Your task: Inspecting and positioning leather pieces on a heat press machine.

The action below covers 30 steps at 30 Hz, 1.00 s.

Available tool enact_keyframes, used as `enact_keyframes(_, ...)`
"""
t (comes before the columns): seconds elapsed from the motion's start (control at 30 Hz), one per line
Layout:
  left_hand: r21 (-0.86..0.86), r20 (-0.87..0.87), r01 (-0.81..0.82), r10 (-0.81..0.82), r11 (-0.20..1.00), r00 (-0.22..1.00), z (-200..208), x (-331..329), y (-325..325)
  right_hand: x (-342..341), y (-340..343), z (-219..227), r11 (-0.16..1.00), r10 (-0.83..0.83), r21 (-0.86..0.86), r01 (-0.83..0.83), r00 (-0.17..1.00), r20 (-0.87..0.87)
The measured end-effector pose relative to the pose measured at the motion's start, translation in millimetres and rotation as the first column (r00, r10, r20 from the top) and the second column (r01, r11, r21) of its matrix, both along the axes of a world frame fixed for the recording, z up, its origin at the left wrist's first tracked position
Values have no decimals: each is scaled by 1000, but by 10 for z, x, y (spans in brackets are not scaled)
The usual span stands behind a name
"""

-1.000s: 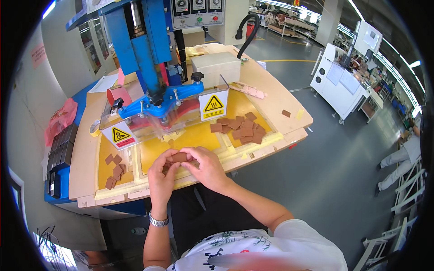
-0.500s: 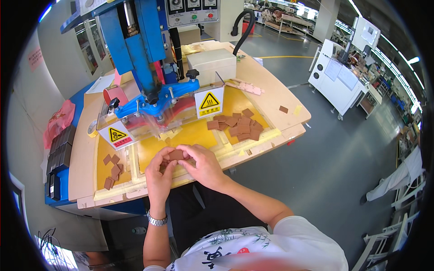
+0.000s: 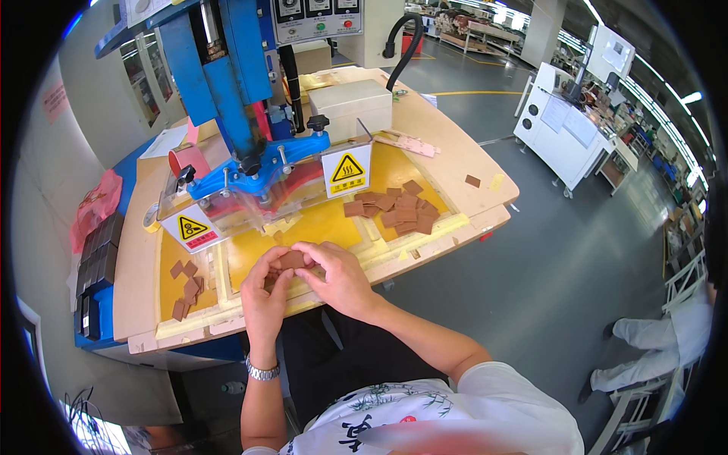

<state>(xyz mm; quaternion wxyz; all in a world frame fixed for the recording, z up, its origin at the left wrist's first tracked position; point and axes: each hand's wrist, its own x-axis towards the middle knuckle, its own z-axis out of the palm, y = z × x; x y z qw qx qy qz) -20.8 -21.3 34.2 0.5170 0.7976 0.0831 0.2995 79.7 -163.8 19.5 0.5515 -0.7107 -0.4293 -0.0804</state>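
Observation:
Between the fingertips of both hands I hold a small flat brown piece point(image 3: 293, 260), like leather or card, just above the front of the yellow work board point(image 3: 318, 225). My left hand point(image 3: 265, 292), with a metal watch on its wrist, pinches one end; my right hand point(image 3: 338, 279) grips the other end. Whether further pieces lie behind it in my fingers is hidden. To the right of my hands lies a heap of similar brown pieces point(image 3: 406, 215). A smaller scatter of brown pieces point(image 3: 190, 289) lies to the left.
A blue press point(image 3: 241, 178) rises beyond my hands, with a clear guard bearing warning signs point(image 3: 347, 170). A single brown piece point(image 3: 472, 181) lies at the table's right. Black boxes point(image 3: 97, 248) and a pink bag point(image 3: 97, 203) stand left. A person's legs point(image 3: 644, 334) show at far right.
My view has shifted slightly, and both hands still hold the brown piece in nearly the same place. The person at far right has come further into view.

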Motion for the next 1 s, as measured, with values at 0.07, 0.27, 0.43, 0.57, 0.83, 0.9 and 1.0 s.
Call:
enact_keyframes(0.07,-29,38,-18,19,999,999,-13,2,0,-9,9,3,1000,3,12,-3,1000,-2)
enact_keyframes(0.27,-28,21,-28,29,999,999,24,-18,-13,-29,11,6,1000,-1,26,1,1000,4)
enact_keyframes(0.43,-33,12,-3,4,999,1000,-20,35,-39,1,-49,-13,1000,-30,-3,31,999,16)
enact_keyframes(0.57,-55,24,43,-41,998,999,-76,-4,79,-12,38,-46,1000,-18,-15,18,1000,22)
enact_keyframes(0.83,-40,-14,25,-25,999,1000,-125,59,97,24,68,-91,995,-96,40,90,978,183)
enact_keyframes(0.9,-84,24,25,-23,996,999,-122,70,79,25,93,-118,993,-118,7,119,966,231)
enact_keyframes(1.0,-25,10,10,-10,1000,1000,-116,62,91,25,115,-138,993,-99,-40,110,970,221)
